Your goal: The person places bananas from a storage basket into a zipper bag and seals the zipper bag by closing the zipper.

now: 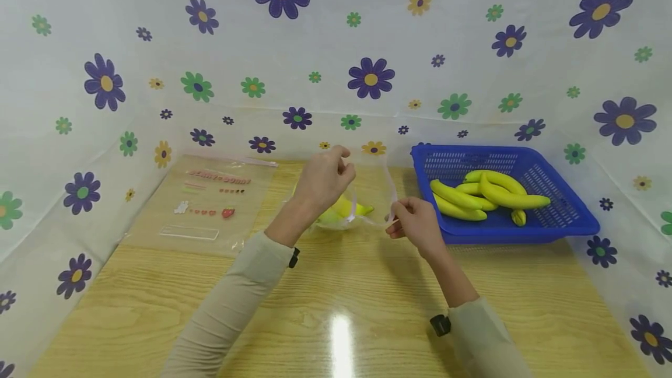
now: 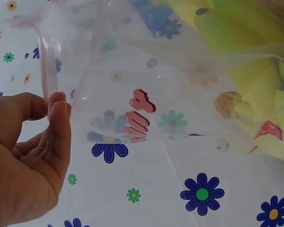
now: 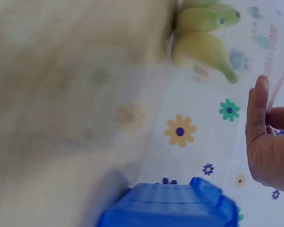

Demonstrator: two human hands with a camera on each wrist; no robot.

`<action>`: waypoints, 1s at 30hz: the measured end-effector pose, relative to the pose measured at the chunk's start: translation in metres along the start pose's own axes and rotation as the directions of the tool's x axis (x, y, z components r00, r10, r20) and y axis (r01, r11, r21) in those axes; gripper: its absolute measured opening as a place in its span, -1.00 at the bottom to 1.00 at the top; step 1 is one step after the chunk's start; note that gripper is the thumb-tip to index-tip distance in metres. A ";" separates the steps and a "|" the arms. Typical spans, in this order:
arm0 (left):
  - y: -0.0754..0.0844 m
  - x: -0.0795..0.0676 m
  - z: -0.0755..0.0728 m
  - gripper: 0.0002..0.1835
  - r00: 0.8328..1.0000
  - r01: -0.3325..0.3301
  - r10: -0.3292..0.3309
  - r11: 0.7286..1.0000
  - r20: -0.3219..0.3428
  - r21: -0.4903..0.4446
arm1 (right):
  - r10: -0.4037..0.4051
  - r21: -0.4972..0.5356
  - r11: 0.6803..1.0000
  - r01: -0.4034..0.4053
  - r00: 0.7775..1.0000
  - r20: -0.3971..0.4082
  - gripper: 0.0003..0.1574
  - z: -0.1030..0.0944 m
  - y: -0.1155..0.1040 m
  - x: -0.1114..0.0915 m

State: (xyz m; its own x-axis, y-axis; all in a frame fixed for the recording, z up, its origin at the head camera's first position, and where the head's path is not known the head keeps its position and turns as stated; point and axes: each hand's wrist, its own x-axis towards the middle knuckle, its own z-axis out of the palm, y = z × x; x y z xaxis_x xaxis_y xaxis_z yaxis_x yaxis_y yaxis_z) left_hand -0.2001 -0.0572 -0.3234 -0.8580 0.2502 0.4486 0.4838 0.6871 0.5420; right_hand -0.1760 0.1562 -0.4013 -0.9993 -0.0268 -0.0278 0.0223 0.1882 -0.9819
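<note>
A clear zip bag [image 2: 109,66] with a pinkish rim and small red prints hangs open between the two hands. Inside it are several yellow-green bananas [image 3: 201,49], partly hidden by the left hand in the head view. My left hand [image 1: 321,182] pinches one side of the bag's rim between thumb and fingers, as the left wrist view shows up close. On the opposite side of the mouth, my right hand [image 1: 417,223] pinches the rim beside the blue basket [image 1: 525,236].
More bananas [image 1: 462,196] lie in the blue basket at the right. Another clear zip bag [image 1: 205,191], printed with lettering, hearts and a strawberry, lies flat on the wooden table [image 1: 294,319] at the left. A flower-patterned sheet [image 1: 325,45] stands around the back and sides.
</note>
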 end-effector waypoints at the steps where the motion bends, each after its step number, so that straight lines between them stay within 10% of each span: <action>1: 0.000 0.000 0.000 -0.71 1.000 0.007 -0.007 1.000 -0.001 0.007 | -0.010 0.001 1.000 0.010 1.000 -0.004 -0.72 0.000 -0.004 0.002; 12: -0.023 0.010 -0.022 -0.51 0.980 0.152 -0.167 0.978 -0.106 -0.143 | -0.085 0.009 0.996 0.088 0.983 -0.165 -0.69 -0.018 -0.064 0.043; 19: -0.021 0.021 -0.045 -0.74 0.929 -0.057 -0.023 0.977 -0.369 -0.204 | -0.153 0.013 0.987 0.158 0.970 -0.188 -0.68 -0.018 -0.100 0.049; 26: -0.017 0.021 -0.060 -0.76 0.955 0.060 -0.093 0.991 -0.281 -0.124 | -0.190 -0.073 0.980 0.183 0.977 -0.098 -0.71 -0.007 -0.118 0.049; 30: -0.022 0.018 -0.063 -0.78 0.941 0.041 -0.075 0.993 -0.330 -0.109 | -0.206 -0.104 0.974 0.202 0.978 -0.035 -0.68 -0.004 -0.117 0.044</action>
State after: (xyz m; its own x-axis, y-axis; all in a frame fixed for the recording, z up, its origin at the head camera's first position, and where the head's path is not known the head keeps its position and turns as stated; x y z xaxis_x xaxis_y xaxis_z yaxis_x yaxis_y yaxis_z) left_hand -0.2150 -0.1109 -0.2822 -0.7868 -0.0411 0.6158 0.4641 0.6183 0.6343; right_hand -0.2223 0.1367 -0.2871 -0.9828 -0.0303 0.1820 -0.1831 0.2803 -0.9423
